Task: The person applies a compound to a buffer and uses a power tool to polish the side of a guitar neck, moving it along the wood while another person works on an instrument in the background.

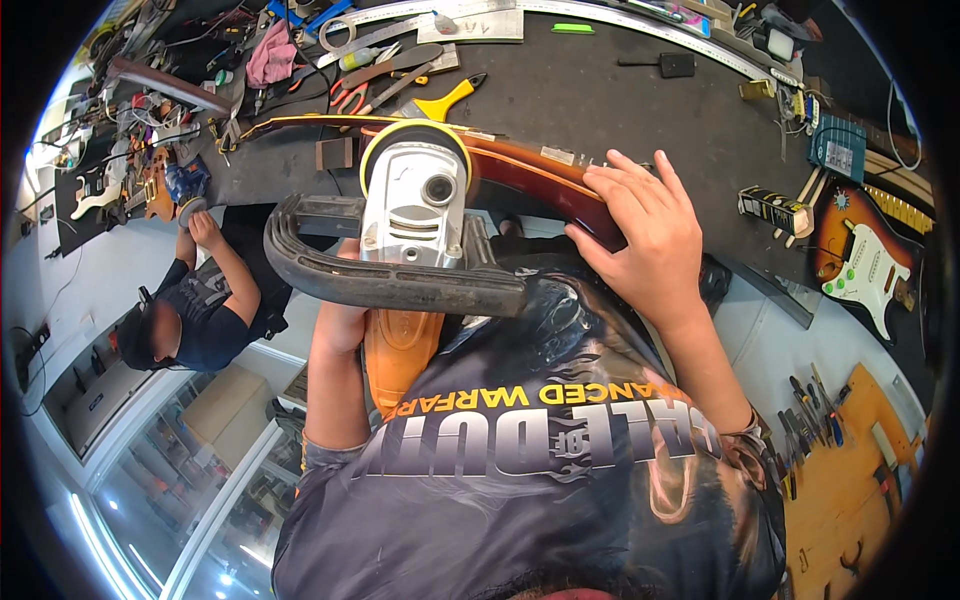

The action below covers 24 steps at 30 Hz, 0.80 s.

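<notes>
A power polisher (405, 200) with a silver gear head and an orange body is in my left hand (341, 318). Its black loop handle (400, 285) hides most of that hand's fingers. The yellow-rimmed round pad (377, 148) is up against a glossy red-brown guitar (530, 181), seen nearly edge-on along the bench's near edge. Leftward runs its long thin neck (300, 120). At the guitar's right end, my right hand (650, 220) grips the body, thumb on the near side and fingers spread over the far side.
The dark workbench (590, 100) carries a yellow-handled brush (445, 103), pliers (348, 98), files and a long metal rule. A sunburst guitar body (868, 262) lies at right beside a small box (775, 212). A co-worker (205, 300) works at left. Hand tools hang on a wooden board (850, 480).
</notes>
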Available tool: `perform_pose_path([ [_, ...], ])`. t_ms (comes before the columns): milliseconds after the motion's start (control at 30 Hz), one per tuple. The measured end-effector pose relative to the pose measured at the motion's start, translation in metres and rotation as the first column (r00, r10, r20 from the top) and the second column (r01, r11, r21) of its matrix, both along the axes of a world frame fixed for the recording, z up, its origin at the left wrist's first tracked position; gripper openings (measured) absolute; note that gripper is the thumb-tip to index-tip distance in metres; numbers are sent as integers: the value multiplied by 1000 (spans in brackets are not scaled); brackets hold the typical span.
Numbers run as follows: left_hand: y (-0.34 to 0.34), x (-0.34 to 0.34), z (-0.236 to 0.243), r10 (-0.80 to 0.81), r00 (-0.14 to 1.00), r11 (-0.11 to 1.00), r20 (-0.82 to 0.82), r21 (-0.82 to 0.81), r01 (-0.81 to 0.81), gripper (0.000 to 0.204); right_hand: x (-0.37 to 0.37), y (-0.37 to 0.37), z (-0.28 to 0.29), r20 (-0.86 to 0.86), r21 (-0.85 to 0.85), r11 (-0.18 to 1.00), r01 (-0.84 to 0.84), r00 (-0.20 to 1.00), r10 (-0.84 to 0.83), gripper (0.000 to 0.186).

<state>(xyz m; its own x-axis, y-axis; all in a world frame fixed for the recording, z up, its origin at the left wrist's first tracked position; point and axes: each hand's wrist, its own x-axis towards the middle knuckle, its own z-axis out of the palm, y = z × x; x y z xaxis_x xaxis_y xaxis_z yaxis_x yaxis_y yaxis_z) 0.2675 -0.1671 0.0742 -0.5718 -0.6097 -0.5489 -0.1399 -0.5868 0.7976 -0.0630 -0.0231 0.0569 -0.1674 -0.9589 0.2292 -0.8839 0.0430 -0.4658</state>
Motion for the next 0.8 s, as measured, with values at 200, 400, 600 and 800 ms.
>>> perform_pose_path([
  [200, 4, -2, -3, 28, 1000, 1000, 15, 0, -28, 68, 1, -1, 1, 6, 1, 1000, 2, 1000, -2, 51],
  [400, 6, -2, -8, 14, 999, 1000, 40, -14, -13, 72, -2, -2, 1, 4, 4, 1000, 10, 1000, -10, 51],
  [600, 5, 16, -18, 99, 993, 992, -72, 84, -92, 68, -5, -5, 4, 15, 7, 1000, 14, 1000, -14, 49],
  [800, 9, 5, -17, 73, 997, 995, 17, 63, -74, 68, -7, -7, 4, 13, 14, 1000, 12, 1000, -12, 49],
])
